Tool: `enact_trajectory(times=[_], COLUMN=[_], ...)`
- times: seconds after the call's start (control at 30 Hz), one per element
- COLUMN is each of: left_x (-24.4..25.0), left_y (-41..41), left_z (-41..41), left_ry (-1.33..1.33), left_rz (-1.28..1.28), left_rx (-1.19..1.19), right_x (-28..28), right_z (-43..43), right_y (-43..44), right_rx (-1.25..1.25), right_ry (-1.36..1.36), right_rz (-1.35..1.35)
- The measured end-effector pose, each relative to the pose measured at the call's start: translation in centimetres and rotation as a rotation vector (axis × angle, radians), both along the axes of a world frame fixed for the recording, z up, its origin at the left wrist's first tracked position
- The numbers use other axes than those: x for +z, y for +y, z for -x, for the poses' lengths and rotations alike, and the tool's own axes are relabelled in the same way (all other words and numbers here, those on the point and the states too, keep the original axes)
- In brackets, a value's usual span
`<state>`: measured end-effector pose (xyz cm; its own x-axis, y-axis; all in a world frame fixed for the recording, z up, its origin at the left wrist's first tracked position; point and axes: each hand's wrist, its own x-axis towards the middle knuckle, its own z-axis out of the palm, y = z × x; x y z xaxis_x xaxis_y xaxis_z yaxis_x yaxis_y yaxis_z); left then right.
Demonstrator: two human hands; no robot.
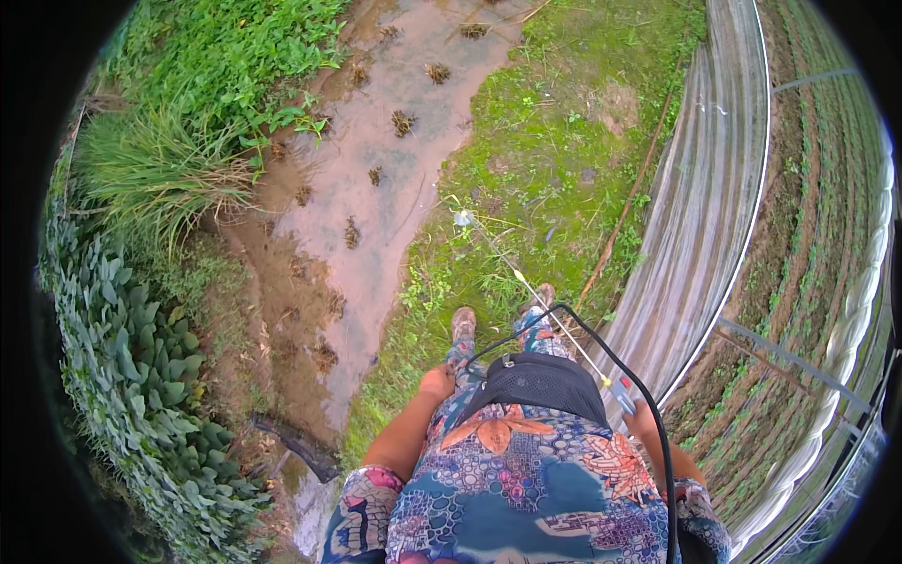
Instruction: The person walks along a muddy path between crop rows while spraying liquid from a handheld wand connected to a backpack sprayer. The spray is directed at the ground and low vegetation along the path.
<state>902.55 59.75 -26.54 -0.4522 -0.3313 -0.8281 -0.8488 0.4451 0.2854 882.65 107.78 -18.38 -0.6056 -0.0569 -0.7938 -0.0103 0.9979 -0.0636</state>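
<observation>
My right hand (pixel 640 421) grips the grey and red handle (pixel 622 395) of a sprayer wand, at the right side of my waist. From the handle the thin wand (pixel 557 319) slants forward and left over the grass, ending in a pale nozzle (pixel 463 218). A black hose (pixel 607 343) rises along my right side, bends over in front of me and loops down near my left hand (pixel 437 383). That hand hangs by my left thigh with fingers curled; whether it holds anything is hidden. A black mesh waist bag (pixel 535 386) sits at my front.
I stand on a mossy, grassy strip (pixel 542 162). Muddy water (pixel 394 148) with cut plant stubble lies to the left, leafy plants (pixel 134 352) beyond. On the right runs clear plastic sheeting (pixel 705 176) beside crop rows (pixel 796 211). A brown pole (pixel 627 211) lies along the strip.
</observation>
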Motion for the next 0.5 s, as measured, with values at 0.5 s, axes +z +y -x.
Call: enact_trajectory(times=[0.5], left_x=[-0.3], left_y=[-8.8], left_z=[-14.8], left_ry=[-0.011], left_rz=[0.090], left_rx=[-0.111], right_x=[-8.4], right_z=[2.9], right_y=[-25.2], right_rx=[-0.417], right_ry=[0.399], right_rz=[0.200])
